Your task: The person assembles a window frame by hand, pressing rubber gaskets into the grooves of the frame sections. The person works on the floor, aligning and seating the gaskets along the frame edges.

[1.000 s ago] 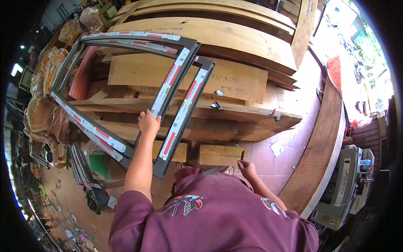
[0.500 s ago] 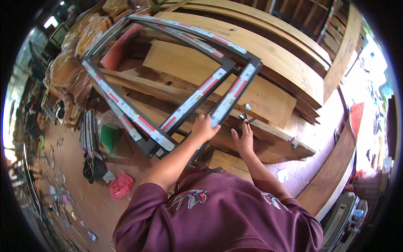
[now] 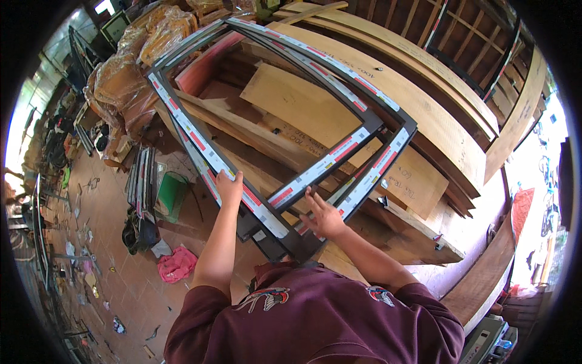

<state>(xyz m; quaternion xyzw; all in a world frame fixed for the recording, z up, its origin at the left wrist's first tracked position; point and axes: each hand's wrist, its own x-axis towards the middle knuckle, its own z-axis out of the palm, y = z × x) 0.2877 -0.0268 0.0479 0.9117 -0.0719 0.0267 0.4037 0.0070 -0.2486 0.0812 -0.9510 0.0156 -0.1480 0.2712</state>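
Two dark metal frames, overlapping and covered in white and red protective tape, lie tilted in front of me. My left hand (image 3: 229, 188) grips the left rail of the outer frame (image 3: 193, 134), with its thumb on the taped face. Near the closest corner, my right hand (image 3: 325, 217) rests with spread fingers on the lower end of the inner frame's right rail (image 3: 324, 167). It is not wrapped round anything. The underside of the near corner is hidden by my shirt.
Stacked wooden boards (image 3: 418, 85) lie under and beyond the frames. Plastic-wrapped wooden furniture (image 3: 121, 91) stands at the far left. On the tiled floor are a bundle of taped strips (image 3: 140, 182), a green container (image 3: 173, 195) and a pink cloth (image 3: 177, 264).
My left hand has left the right rail for the left one. My right hand has moved left from beside the boards onto the frame. In the view, the frames sit further right and lower.
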